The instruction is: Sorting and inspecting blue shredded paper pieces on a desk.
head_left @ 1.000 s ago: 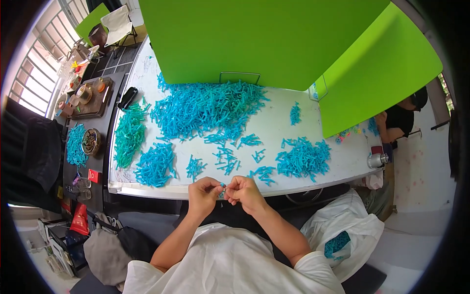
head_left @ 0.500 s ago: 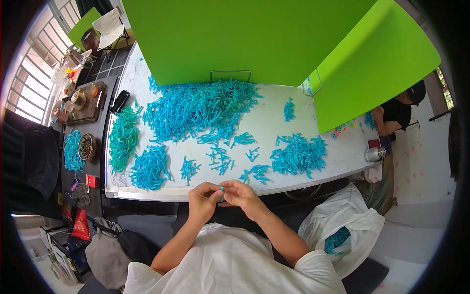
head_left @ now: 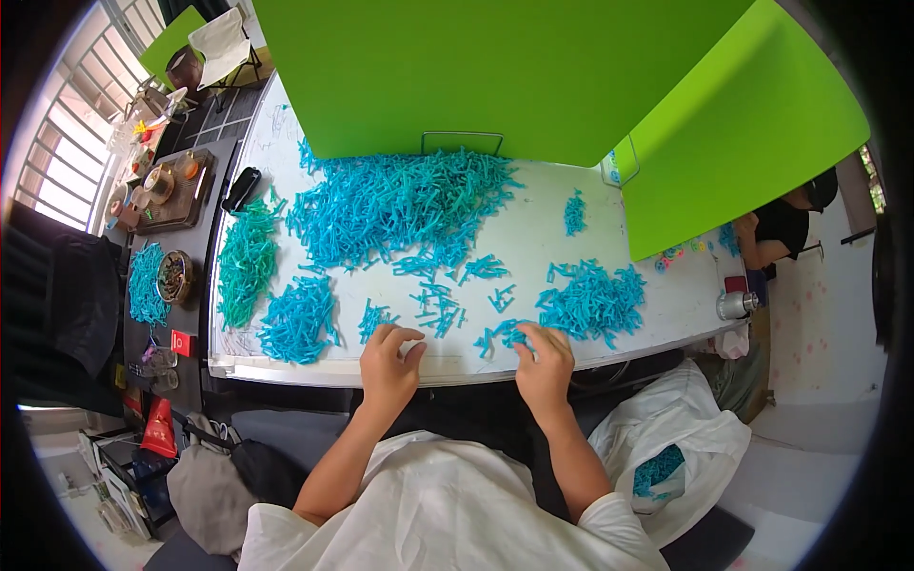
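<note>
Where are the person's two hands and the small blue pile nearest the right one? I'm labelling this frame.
left hand (head_left: 388, 357), head view, on the back of the hand.
right hand (head_left: 545, 362), head view, on the back of the hand.
small blue pile (head_left: 499, 334), head view, on its middle.

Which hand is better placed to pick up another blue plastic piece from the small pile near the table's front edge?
Probably the right hand: its fingertips already touch the small pile of blue plastic pieces. The left hand rests on bare white table.
</note>
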The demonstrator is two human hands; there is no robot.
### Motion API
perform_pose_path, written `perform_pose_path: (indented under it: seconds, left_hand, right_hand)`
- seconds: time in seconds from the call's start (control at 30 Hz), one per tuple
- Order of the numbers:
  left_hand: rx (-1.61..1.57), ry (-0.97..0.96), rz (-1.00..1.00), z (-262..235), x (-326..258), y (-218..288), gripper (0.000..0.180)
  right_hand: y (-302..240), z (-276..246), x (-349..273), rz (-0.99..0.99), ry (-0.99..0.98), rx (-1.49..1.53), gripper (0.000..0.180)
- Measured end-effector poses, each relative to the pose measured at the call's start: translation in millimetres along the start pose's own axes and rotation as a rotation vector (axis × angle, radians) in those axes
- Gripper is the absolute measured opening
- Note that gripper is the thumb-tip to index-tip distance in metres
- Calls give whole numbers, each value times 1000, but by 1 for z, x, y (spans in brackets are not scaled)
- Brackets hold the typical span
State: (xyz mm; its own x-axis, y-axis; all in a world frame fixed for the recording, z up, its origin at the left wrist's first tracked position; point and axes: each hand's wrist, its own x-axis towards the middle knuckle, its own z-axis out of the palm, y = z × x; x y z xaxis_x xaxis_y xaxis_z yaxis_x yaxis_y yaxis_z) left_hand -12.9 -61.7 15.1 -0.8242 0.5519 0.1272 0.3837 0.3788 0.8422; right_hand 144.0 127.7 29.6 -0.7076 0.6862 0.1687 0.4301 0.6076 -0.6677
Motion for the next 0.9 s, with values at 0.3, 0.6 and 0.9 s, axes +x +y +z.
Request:
perform_pose_path:
  seconds: [0.3, 0.6, 0.9]
  left_hand:
    - [304, 107, 192, 21, 64, -13, 17]
    - [341, -56, 260, 27, 87, -22, 17]
    - [182, -99, 219, -22, 18, -1, 15]
  right_hand:
    - [-3, 8, 7, -140, 84, -216, 35]
    - [-29, 42, 45, -269, 149, -87, 25]
    - [-44, 116, 104, 77, -62, -178, 17]
